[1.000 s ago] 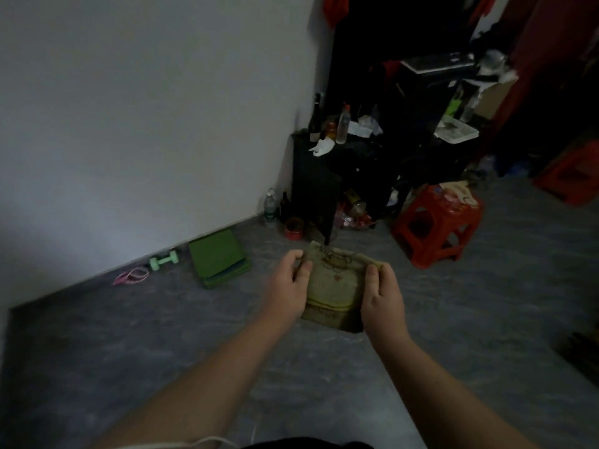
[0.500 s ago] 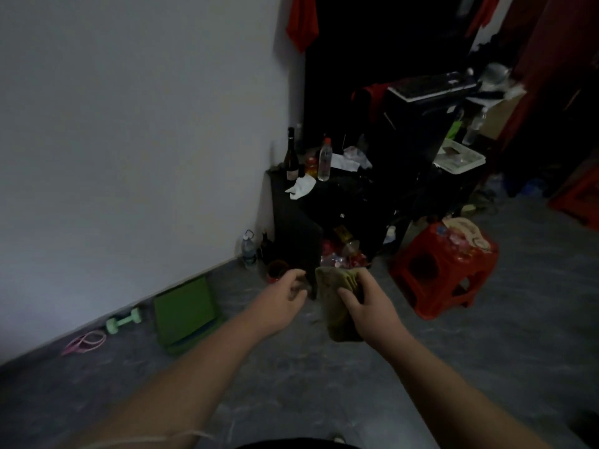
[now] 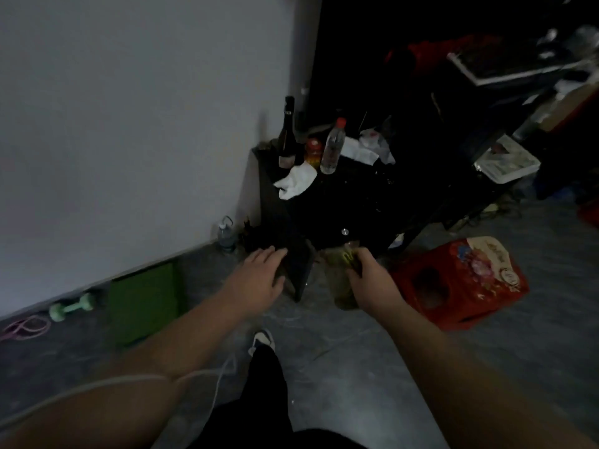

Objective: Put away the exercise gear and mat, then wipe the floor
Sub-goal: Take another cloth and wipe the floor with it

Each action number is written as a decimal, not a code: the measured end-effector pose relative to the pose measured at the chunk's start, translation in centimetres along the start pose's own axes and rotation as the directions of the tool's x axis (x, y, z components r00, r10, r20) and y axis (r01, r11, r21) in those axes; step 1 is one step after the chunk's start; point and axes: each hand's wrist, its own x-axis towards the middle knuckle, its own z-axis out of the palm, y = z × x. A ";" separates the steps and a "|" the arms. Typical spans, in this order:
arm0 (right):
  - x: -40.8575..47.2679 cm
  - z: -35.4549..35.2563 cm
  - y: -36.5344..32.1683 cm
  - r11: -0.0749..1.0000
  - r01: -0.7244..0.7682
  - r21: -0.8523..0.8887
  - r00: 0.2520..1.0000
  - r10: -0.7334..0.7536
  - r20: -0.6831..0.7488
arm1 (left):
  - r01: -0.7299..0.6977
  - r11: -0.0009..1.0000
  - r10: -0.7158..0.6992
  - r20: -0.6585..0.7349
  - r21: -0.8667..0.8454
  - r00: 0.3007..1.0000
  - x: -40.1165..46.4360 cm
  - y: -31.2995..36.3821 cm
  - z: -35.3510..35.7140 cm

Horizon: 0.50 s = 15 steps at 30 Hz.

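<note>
Right grip (image 3: 369, 280) alone keeps cloth (image 3: 342, 286); left (image 3: 259, 277) released.

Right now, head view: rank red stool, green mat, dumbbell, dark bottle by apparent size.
1. red stool, largest, though nearer the camera than the rest.
2. green mat, close behind.
3. dark bottle.
4. dumbbell, smallest, similar length to the bottle.

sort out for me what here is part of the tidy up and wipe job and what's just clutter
Part of the job:
green mat, folded by the wall
green dumbbell
pink band
cloth, held in the right hand
left hand, open, at the black cabinet

Just lying about:
dark bottle
clear bottle
white tissue
red stool
</note>
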 end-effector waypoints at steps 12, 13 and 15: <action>26.4 1.8 2.6 0.943 0.152 -0.295 0.986 -0.166 -0.022 | 0.117 0.986 -0.131 0.126 0.115 0.983 23.4 -6.2 1.6; 28.1 1.8 2.9 0.936 0.179 -0.305 0.979 -0.199 -0.037 | 0.134 0.986 -0.146 0.125 0.104 0.981 24.7 -6.3 1.7; 30.4 2.2 3.6 0.914 0.241 -0.328 0.963 -0.268 -0.040 | 0.170 0.982 -0.179 0.110 0.087 0.978 26.5 -6.3 2.3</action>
